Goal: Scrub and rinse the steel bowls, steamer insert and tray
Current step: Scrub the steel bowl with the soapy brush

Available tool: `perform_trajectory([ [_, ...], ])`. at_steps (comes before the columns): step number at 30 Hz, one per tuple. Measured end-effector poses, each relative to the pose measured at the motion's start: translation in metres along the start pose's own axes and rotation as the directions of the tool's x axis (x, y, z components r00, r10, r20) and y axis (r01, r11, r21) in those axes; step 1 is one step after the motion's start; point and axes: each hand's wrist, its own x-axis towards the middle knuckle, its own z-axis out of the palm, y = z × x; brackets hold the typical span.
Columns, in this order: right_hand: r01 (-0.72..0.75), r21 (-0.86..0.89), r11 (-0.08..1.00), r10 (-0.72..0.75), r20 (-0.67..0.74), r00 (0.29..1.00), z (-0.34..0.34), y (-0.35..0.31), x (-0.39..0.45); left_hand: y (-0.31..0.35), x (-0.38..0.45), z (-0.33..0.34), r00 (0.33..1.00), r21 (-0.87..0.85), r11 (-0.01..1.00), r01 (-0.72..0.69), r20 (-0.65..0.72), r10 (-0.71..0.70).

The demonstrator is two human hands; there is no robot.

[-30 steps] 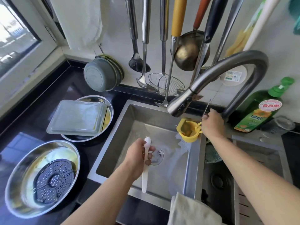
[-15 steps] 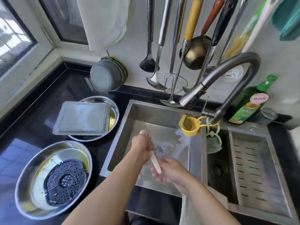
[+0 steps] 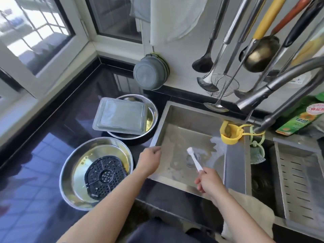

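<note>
Fingers: right hand point(image 3: 209, 181) clamped on brush point(image 3: 194, 159); left hand point(image 3: 149, 160) loosely curled, empty. Scrubbing not begun; next, left fetches near bowl point(image 3: 77, 165).

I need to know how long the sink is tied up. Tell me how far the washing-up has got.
Nothing looks washed yet. The near steel bowl sits on the counter with yellowish residue and the black steamer insert inside; the tray lies across the far bowl. In hand: the right hand grips a white brush over the wet sink, while the left hand is at its rim. All scrubbing and rinsing remains.
</note>
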Motion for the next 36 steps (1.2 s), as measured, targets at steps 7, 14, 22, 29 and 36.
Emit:
perform_trajectory([
  [7,-0.037,0.134,0.99,0.031,0.043,0.999,0.045,0.009,-0.009,-0.121,-0.045,-0.09,0.922,-0.091,0.975,0.201,-0.318,-0.219],
  [14,-0.007,0.108,0.994,-0.001,0.07,0.998,0.065,0.007,-0.017,-0.157,-0.041,-0.125,0.845,-0.052,0.926,0.375,-0.392,-0.364],
  [22,-0.001,0.096,0.995,-0.006,0.068,0.998,0.058,0.012,-0.02,-0.162,-0.019,-0.13,0.717,-0.468,0.774,0.428,-0.346,-0.605],
  [29,-0.026,0.144,0.989,0.018,0.054,0.998,0.047,0.02,-0.016,-0.148,-0.035,-0.141,0.757,-0.573,0.771,0.278,-0.364,-0.543],
  [36,-0.041,0.188,0.981,0.03,0.064,0.998,0.041,0.02,-0.018,-0.136,-0.073,-0.169,0.771,-0.422,0.878,0.224,-0.475,-0.425],
])
